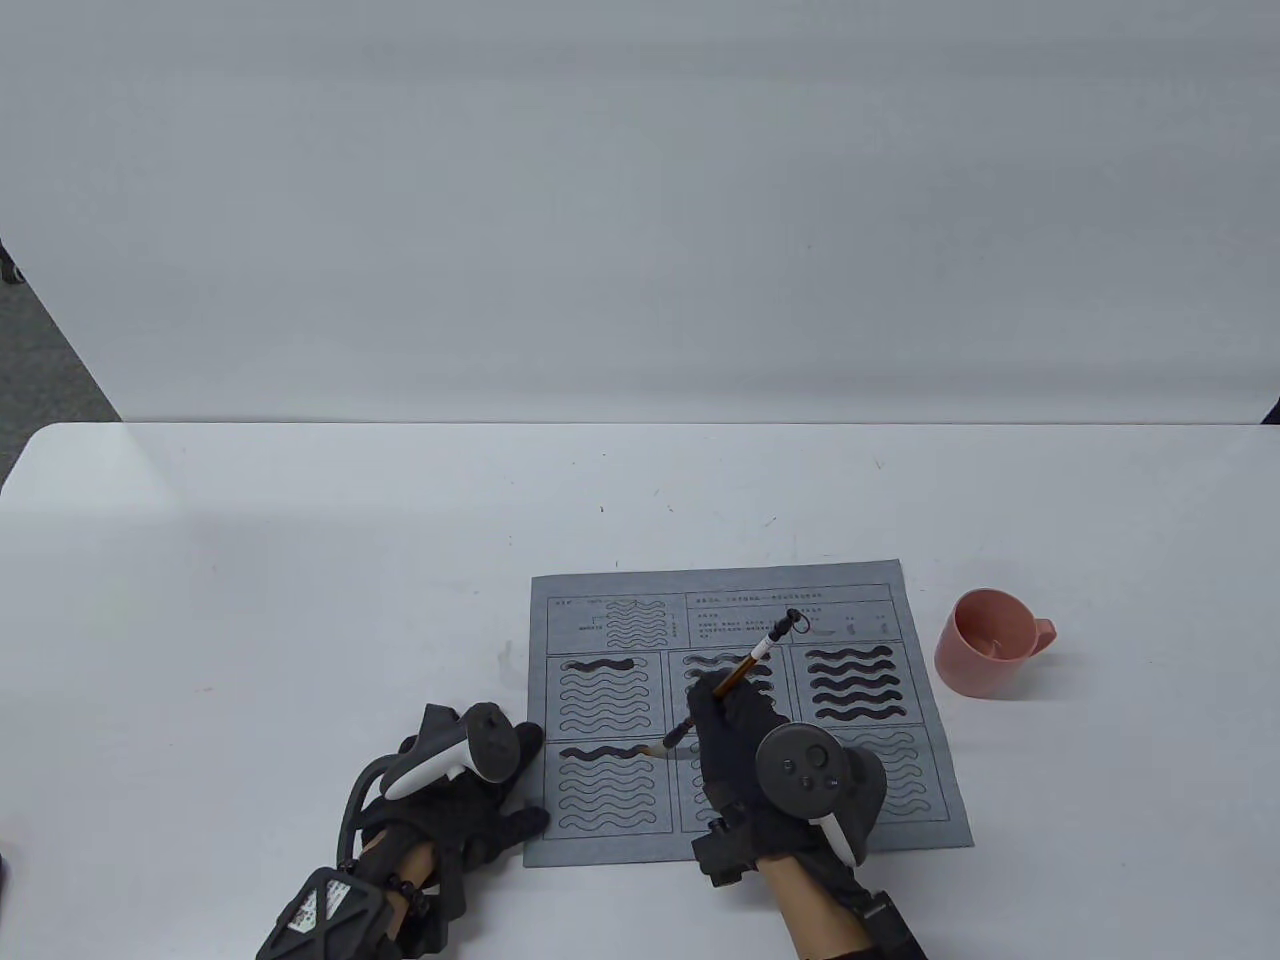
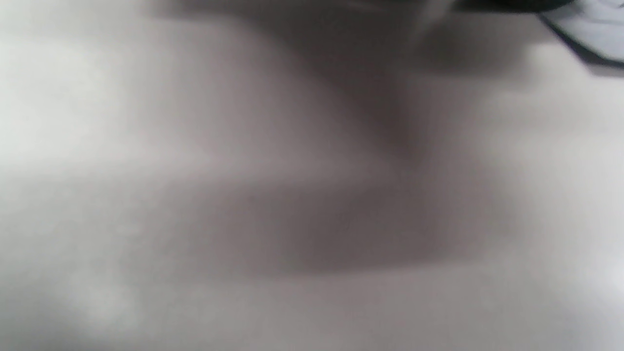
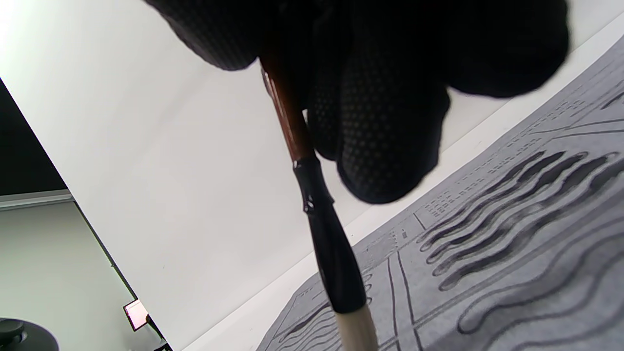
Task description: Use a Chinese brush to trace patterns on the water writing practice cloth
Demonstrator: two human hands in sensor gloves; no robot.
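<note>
Right hand point(image 1: 745, 745), fingers point(image 3: 385, 146) clamped on the Chinese brush point(image 1: 735, 683), tip at the lower-left panel of the grey practice cloth point(image 1: 930, 790). Left hand point(image 1: 470, 800) lies flat, fingers relaxed, touching the cloth's left edge. Pink cup point(image 1: 990, 642) stands on the surface point(image 1: 250, 600) beside the cloth.

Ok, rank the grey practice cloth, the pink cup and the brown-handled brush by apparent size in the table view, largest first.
1. Grey printed practice cloth, by far the largest.
2. Pink plastic cup.
3. Brown-handled brush: about as long as the cup is wide, but far thinner, and partly hidden by the right hand.
</note>
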